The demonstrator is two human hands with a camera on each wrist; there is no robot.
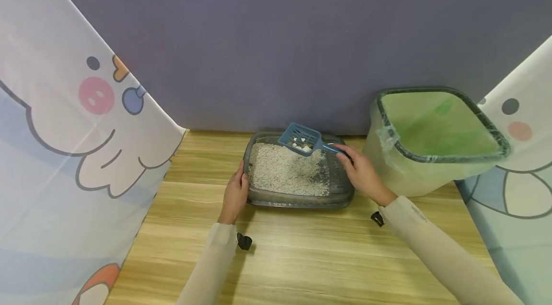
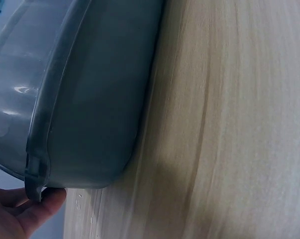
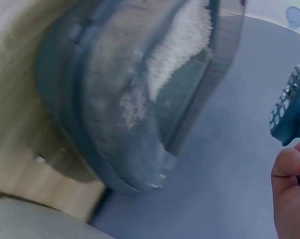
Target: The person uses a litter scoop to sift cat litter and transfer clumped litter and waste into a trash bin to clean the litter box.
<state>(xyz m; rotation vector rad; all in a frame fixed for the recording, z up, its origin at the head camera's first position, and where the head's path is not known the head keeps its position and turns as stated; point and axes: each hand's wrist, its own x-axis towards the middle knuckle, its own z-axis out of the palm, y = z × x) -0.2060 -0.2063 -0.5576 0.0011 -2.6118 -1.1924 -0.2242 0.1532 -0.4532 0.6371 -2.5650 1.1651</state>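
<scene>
A grey litter box (image 1: 297, 202) with pale granular litter (image 1: 284, 171) sits against the back wall, its litter heaped toward the left and the dark floor showing at the right. My left hand (image 1: 236, 192) grips its left rim; in the left wrist view the fingers (image 2: 43, 209) curl under the rim's corner. My right hand (image 1: 362, 173) holds a blue slotted litter scoop (image 1: 320, 142) by its handle, raised over the back of the box. Several whitish clumps (image 1: 302, 144) lie in the scoop. In the right wrist view the scoop (image 3: 289, 107) shows only partly at the right edge.
A bin (image 1: 390, 171) lined with a translucent green bag stands right of the litter box, its dark rim close to my right forearm. Wooden tabletop (image 1: 302, 257) lies in front. A grey-purple backdrop (image 1: 276, 46) rises behind, with cartoon-printed cloth (image 1: 56, 152) at the sides.
</scene>
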